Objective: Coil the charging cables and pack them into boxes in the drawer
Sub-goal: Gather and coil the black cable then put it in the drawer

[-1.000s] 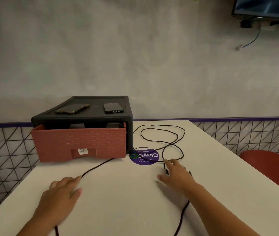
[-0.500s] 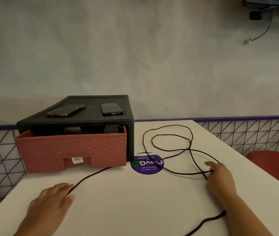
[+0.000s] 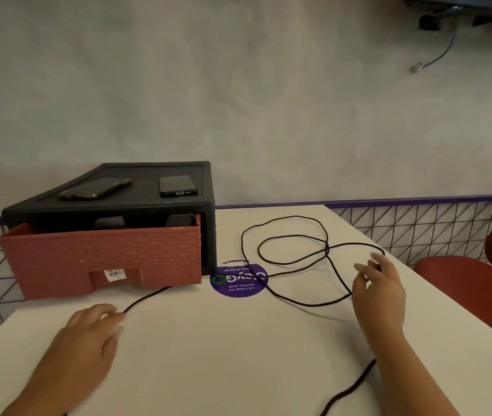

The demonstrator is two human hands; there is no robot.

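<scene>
Left hand (image 3: 88,334) is palm down on the white table (image 3: 238,370), fingers loosely bent and blurred. A thin black strand (image 3: 148,297) comes out from under its fingertips and runs up to the foot of the drawer (image 3: 103,259). The hand is on that strand, but I can't tell whether it pinches it or only presses on it.

Right hand (image 3: 380,292) is at the right side of the table. Its fingers are splayed and relaxed, nothing gripped between them. The black charging cable (image 3: 327,250) lies in loose, uncoiled loops on the table between the cabinet and this hand. One loop passes just by the fingertips and another runs in under the palm. The cable shows again below the wrist, heading for the near edge. The two hands are well apart.

The drawer is brick-patterned red and pulled partly out of a black cabinet (image 3: 208,229) at the table's back left. Dark boxes (image 3: 109,222) sit inside it, too shadowed to make out. No cable is visible in the drawer.

Two phones lie flat on the cabinet top: one angled (image 3: 94,189), one straight (image 3: 177,185). A round purple sticker (image 3: 238,283) is on the table just right of the drawer front, with the cable crossing it. A red chair (image 3: 464,280) stands right of the table.
</scene>
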